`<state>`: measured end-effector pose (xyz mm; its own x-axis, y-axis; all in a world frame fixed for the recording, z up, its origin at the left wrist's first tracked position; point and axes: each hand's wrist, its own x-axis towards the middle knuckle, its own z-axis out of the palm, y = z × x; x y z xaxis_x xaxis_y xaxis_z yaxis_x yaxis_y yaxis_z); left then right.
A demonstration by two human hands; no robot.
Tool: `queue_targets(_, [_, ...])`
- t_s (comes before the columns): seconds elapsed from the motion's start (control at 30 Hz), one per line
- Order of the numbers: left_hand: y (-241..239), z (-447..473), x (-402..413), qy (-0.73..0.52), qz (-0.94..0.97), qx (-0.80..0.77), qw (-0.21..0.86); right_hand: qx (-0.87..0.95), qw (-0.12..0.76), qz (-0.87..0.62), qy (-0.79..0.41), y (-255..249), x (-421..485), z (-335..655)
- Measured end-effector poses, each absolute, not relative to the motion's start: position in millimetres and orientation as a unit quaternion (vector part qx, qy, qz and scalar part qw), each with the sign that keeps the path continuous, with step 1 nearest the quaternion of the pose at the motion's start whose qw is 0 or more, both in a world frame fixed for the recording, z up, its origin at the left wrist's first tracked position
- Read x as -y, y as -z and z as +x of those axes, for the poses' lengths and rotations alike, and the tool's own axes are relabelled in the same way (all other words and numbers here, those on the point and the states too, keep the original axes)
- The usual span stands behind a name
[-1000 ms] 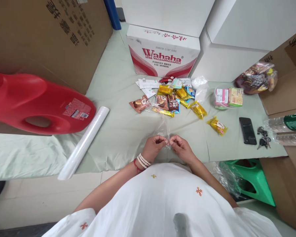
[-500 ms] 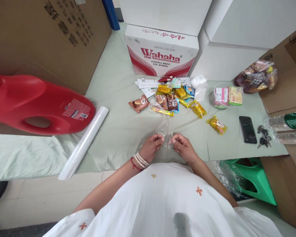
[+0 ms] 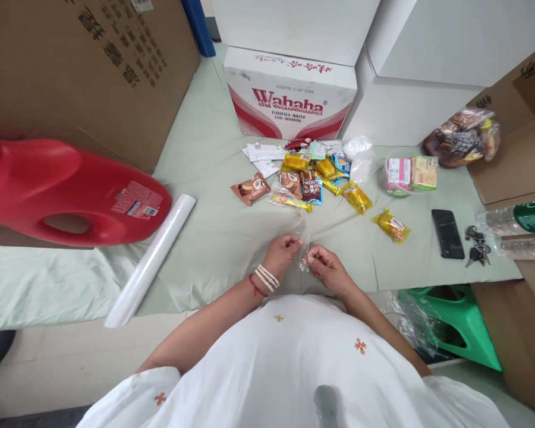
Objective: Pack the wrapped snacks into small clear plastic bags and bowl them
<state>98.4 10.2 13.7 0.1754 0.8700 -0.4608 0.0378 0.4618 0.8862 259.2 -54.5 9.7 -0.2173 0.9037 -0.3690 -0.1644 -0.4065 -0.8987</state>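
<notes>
Both my hands pinch a small clear plastic bag [image 3: 302, 252] just above the pale green cloth [image 3: 214, 232]. My left hand [image 3: 283, 252], with a bead bracelet and red string at the wrist, grips the bag's left edge. My right hand [image 3: 325, 267] grips the right edge, fingers curled. Beyond the hands lies a pile of snack packets [image 3: 312, 178] in brown, yellow and blue wrappers. One yellow packet [image 3: 391, 226] lies apart to the right.
A Wahaha water carton [image 3: 289, 95] and white boxes stand at the back. A red plastic jug [image 3: 66, 190] and a roll of clear bags [image 3: 151, 258] lie left. Right: a bagged snack bundle [image 3: 410, 173], phone [image 3: 447, 233], keys [image 3: 476, 252], bottles [image 3: 521, 220], green stool [image 3: 450, 324], cardboard boxes.
My left hand has moved slightly up and forward with the bag's edge; the right hand has stayed close beside it. The bag remains pinched between them.
</notes>
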Motion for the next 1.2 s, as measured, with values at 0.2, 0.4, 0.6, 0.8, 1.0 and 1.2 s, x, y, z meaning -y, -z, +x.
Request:
queue_targets(0.2, [-14, 93, -7, -0.333, 0.431, -0.561, 0.623, 0.444, 0.35, -0.579, -0.587, -24, 53, 282])
queue_targets(0.4, [-20, 98, 5, -0.348, 0.509, -0.533, 0.579, 0.508, 0.39, -0.65, -0.409, -23, 17, 266])
queue_targets(0.6, [-21, 65, 0, -0.411, 0.391, -0.529, 0.631, 0.304, 0.488, -0.649, -0.498, -3, 2, 266])
queue_targets(0.8, [-23, 20, -3, -0.466, 0.22, -0.455, 0.726, 0.189, 0.474, -0.601, -0.615, -17, 9, 283])
queue_targets(1.0, [-31, 13, -22, -0.327, 0.25, -0.465, 0.784, 0.354, 0.419, -0.59, -0.593, -26, 15, 271])
queue_targets(1.2, [-38, 7, -71, -0.245, 0.405, -0.547, 0.69, 0.631, 0.322, -0.54, -0.454, -46, 13, 288])
